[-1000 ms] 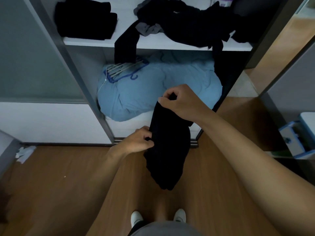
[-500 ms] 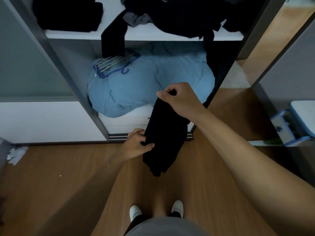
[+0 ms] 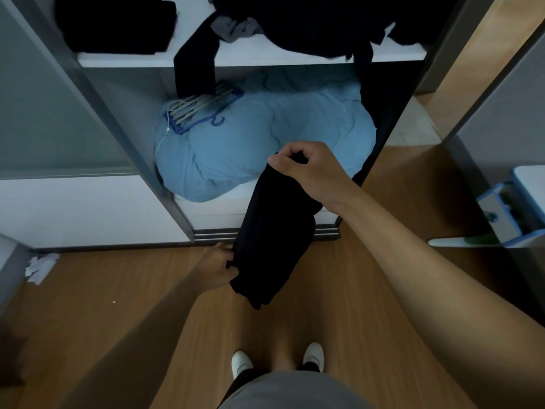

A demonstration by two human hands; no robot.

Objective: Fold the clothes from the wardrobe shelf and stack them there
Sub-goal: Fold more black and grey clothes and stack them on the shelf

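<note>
**Two hands holding one black garment before the wardrobe**

One black garment (image 3: pixel 271 237) is hanging in the air above the floor (image 3: pixel 118 305), in front of the wardrobe's lower opening and not on the shelf (image 3: pixel 265 59). The right hand (image 3: pixel 306 169) is pinching its top edge, with the thumb and curled fingers closing on the cloth. The left hand (image 3: pixel 218 267) is gripping the lower left edge, and its fingertips are disappearing behind the fabric. The garment is hanging as a long, narrow, doubled strip between the two hands, with its lowest end drooping below the left hand.

On the shelf, a folded stack (image 3: pixel 118 25) of dark clothes is sitting at the left end, near the front edge. A loose pile (image 3: pixel 309 22) of dark clothes is spreading over the middle and right of the shelf, with a grey piece (image 3: pixel 236 28) lying at its left side. A dark sleeve (image 3: pixel 194 66) is hanging from that pile over the shelf's front edge.

Under the shelf, a blue duvet (image 3: pixel 265 143) is filling the lower compartment and bulging past its front. A bunch of hangers (image 3: pixel 200 109) is lying on the duvet's upper left part, just below the sleeve's end.

The person is standing on the floor in white shoes (image 3: pixel 241 360). A crumpled white scrap (image 3: pixel 41 265) is lying at the floor's left edge.
</note>
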